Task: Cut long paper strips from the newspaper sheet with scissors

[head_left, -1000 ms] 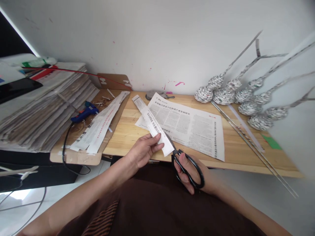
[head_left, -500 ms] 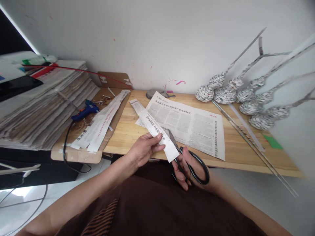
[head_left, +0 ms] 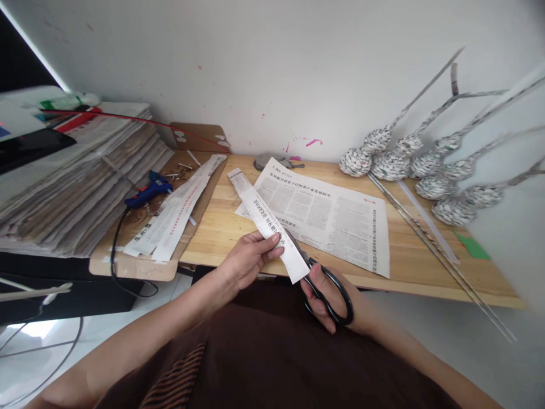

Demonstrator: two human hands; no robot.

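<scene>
My left hand (head_left: 253, 255) pinches a long strip of newspaper (head_left: 260, 211) between thumb and fingers, near the strip's lower end. The strip slants away from me over the table. My right hand (head_left: 326, 295) is wrapped round the black handles of a pair of scissors (head_left: 340, 301). Their blades lie along the right edge of the strip, partly hidden by it, and the handles are close together. Beyond both hands a printed newspaper sheet (head_left: 340, 221) lies flat on the wooden table (head_left: 208, 227).
At left, a blue glue gun (head_left: 149, 190) and more paper strips (head_left: 183, 210) lie on cardboard (head_left: 128, 270), beside a tall newspaper stack (head_left: 123, 147). Woven paper gourd shapes (head_left: 355, 162) lean on the wall at right, near thin rods (head_left: 426, 244). A grey object (head_left: 272, 163) lies at the back.
The scissors' handles have come together and the blades have closed along the strip's edge. My left hand keeps its hold on the strip and has hardly moved.
</scene>
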